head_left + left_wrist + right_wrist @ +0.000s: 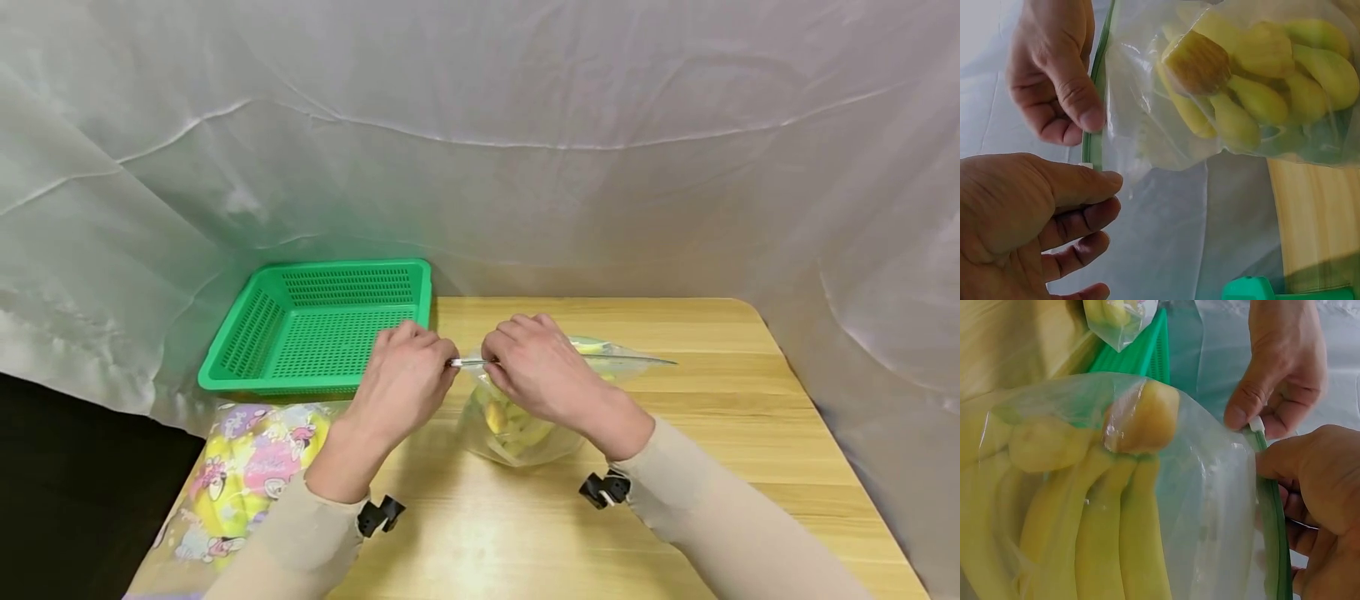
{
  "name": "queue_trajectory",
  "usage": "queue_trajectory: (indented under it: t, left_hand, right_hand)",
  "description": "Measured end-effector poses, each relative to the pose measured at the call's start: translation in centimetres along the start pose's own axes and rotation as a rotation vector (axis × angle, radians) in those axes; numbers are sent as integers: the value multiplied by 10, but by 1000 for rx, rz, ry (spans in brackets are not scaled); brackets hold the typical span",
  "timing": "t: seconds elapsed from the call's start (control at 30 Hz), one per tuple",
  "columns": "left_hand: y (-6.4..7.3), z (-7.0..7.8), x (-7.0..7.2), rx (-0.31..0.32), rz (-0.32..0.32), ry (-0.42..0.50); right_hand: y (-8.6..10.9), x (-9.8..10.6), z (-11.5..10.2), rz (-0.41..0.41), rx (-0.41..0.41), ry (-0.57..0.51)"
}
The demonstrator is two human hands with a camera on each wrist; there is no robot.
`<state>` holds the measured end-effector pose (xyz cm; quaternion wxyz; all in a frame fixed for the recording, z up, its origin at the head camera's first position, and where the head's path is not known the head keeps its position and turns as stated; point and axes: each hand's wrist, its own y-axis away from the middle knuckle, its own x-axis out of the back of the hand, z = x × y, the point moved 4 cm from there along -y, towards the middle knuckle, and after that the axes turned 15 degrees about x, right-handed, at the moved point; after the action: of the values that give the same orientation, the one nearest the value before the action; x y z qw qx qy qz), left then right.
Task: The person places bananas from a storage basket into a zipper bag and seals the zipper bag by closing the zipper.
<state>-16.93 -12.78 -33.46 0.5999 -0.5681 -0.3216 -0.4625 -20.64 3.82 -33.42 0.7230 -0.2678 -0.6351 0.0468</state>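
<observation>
A clear zip bag [480, 437] holds a bunch of bananas [1141, 531], their brown-tinged crown showing through the plastic. The zip has a green edge [1102, 56] and a white slider [1257, 424] at one end. My left hand [405, 367] pinches that slider end between thumb and index finger, its other fingers loosely bent in the left wrist view. Just beside it, my right hand [536, 358] grips the zip edge, thumb on the near side. In the head view the right hand covers part of the bag's mouth.
A green perforated basket [315, 383] stands at the back left of the wooden table [705, 458]. In front of it lies a second bag [255, 475], printed with pink and purple cartoons, with yellow contents. Grey cloth [562, 208] hangs behind the table.
</observation>
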Motion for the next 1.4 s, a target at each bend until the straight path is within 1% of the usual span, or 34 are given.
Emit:
queue_trajectory:
  t: [0.13, 0.23, 0.43, 0.63, 0.83, 1.0, 1.07, 1.13, 1.23, 1.3, 1.4]
  left_hand:
    - [0, 3, 0, -5, -7, -4]
    - [-1, 4, 0, -8, 4, -7]
    - [-1, 5, 1, -15, 19, -11]
    - [0, 6, 1, -7, 6, 14]
    - [-1, 6, 0, 25, -31, 23]
    - [-2, 5, -1, 60, -66, 28]
    - [-3, 3, -2, 86, -92, 37]
    - [-3, 0, -2, 129, -113, 48]
    - [-3, -6, 0, 177, -129, 58]
    - [-3, -7, 1, 180, -130, 59]
    - [-2, -6, 2, 146, -116, 59]
  right_hand:
    - [-7, -2, -5, 14, 17, 0]
    - [-11, -4, -9, 25, 23, 8]
    - [-14, -6, -11, 48, 11, 12]
    - [-15, -7, -11, 51, -19, 9]
    - [-14, -8, -11, 58, -21, 18]
    - [-11, -10, -11, 36, -19, 8]
    - [-9, -10, -10, 18, -25, 5]
    - [-7, -10, -8, 3, -34, 10]
    - [-4, -7, -4, -8, -47, 25]
    - [-2, -5, -2, -2, -52, 28]
    - [0, -2, 0, 11, -47, 24]
